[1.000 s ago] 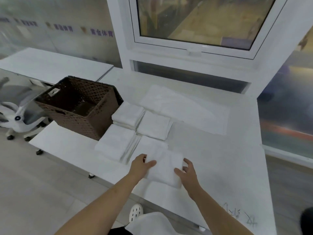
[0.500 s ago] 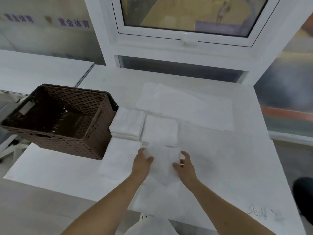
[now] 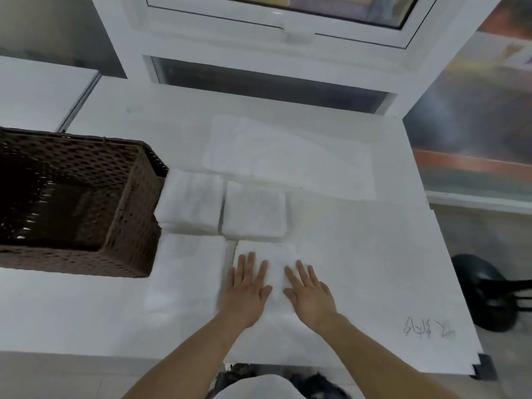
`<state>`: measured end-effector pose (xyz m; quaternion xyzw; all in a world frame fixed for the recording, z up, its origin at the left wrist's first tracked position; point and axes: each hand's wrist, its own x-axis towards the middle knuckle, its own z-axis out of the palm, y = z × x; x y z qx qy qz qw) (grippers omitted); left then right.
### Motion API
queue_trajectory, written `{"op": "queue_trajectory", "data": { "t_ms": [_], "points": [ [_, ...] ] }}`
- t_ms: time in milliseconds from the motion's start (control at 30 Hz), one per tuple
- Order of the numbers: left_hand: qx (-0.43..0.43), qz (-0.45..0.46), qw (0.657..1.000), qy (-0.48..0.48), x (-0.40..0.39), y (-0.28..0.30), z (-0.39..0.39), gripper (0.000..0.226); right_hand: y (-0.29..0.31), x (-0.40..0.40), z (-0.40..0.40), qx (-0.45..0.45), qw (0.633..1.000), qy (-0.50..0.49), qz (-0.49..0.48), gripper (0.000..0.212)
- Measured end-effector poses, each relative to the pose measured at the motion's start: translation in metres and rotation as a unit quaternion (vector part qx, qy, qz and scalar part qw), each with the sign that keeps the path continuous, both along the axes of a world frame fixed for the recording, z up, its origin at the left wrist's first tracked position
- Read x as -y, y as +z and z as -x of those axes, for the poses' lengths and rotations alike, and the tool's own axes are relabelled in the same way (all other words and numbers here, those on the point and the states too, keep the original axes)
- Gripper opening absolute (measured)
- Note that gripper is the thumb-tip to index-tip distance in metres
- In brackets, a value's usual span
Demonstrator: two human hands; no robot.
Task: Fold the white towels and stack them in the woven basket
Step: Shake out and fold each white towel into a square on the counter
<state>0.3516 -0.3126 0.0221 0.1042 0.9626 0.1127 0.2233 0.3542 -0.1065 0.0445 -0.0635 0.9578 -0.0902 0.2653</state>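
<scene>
Flattened now: half a second ago gripped at its side edges, the folded towel (image 3: pixel 266 256) lies pressed under both palms. Left hand (image 3: pixel 244 289) and right hand (image 3: pixel 309 295) side by side on top, fingers (image 3: pixel 250 263) spread and flat, pinching nothing. View tipped lower than before, window frame (image 3: pixel 276 27) cropped at the top.

Near the table (image 3: pixel 359 254) front edge, white and squarish, just right of a larger folded towel (image 3: pixel 187 272). Beyond, two more folded squares (image 3: pixel 191 203) (image 3: pixel 253 210) touching side by side, the left one against the woven basket (image 3: pixel 126 226). Basket brown, open, at the table's left, nothing white visible inside. Farther back, an unfolded towel (image 3: pixel 288 162) spread flat. Scribbled pen marks (image 3: pixel 426 331) at the table's right front corner. Dark chair base (image 3: pixel 486 298) on the floor to the right. Nothing between towels and basket.
</scene>
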Motion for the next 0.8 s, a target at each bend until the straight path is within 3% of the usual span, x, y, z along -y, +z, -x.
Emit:
{"op": "queue_trajectory", "data": {
  "t_ms": [100,233,367,433,600,800],
  "points": [
    [0.007,0.004,1.0,0.016,-0.004,-0.006,0.0,0.065,-0.003,0.003,0.003,0.015,1.0,-0.013,-0.011,0.085],
    [0.008,0.0,0.999,0.033,-0.008,-0.002,0.0,0.073,-0.005,-0.003,0.005,0.036,0.999,-0.024,-0.004,0.065],
    [-0.004,0.014,0.999,0.051,-0.017,0.009,0.003,0.074,0.002,-0.014,0.01,0.059,0.995,-0.044,0.061,0.06],
    [-0.033,0.028,0.997,0.062,-0.021,0.016,0.012,0.073,0.008,-0.025,0.019,0.023,0.995,-0.048,0.085,0.055],
    [-0.129,0.03,0.988,0.08,-0.047,0.028,0.05,0.043,0.023,-0.073,0.047,-0.082,0.99,-0.083,0.08,0.044],
    [-0.131,-0.013,0.989,0.068,-0.132,0.043,0.11,0.04,0.038,-0.154,0.093,-0.134,0.98,-0.129,0.07,0.037]
  ]
}}
